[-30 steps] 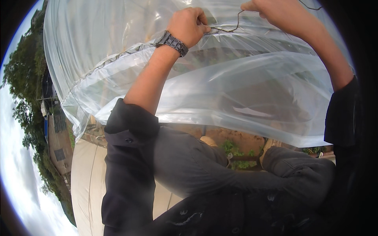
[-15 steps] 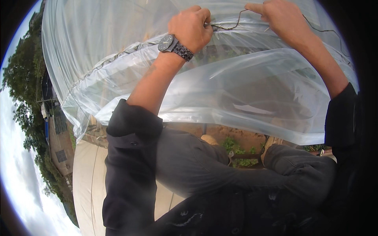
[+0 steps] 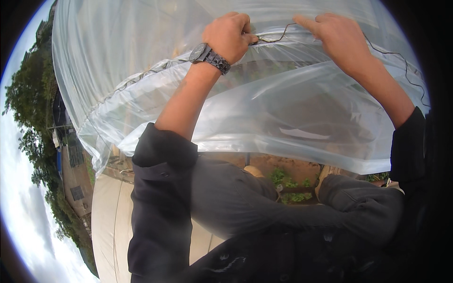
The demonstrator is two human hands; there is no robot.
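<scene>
- One kinked dark wire (image 3: 283, 35) runs roughly left to right along the gathered ridge (image 3: 163, 64) of the clear plastic sheet (image 3: 245, 104).
- Left hand (image 3: 226, 38), on the ridge: thumb and finger closed on the wire.
- Right hand (image 3: 342, 45), further right along the ridge: index finger stretched toward the wire's bend; I cannot tell whether it grips.
- The wire's loose right length lies nearer this hand.

I lose the wire (image 3: 390, 52) behind the right hand (image 3: 342, 41); the left hand (image 3: 227, 37) partly hides its own pinch. Plastic sheet (image 3: 141, 42) cut by top edge. Right sleeve (image 3: 406, 148) fades into black.
</scene>
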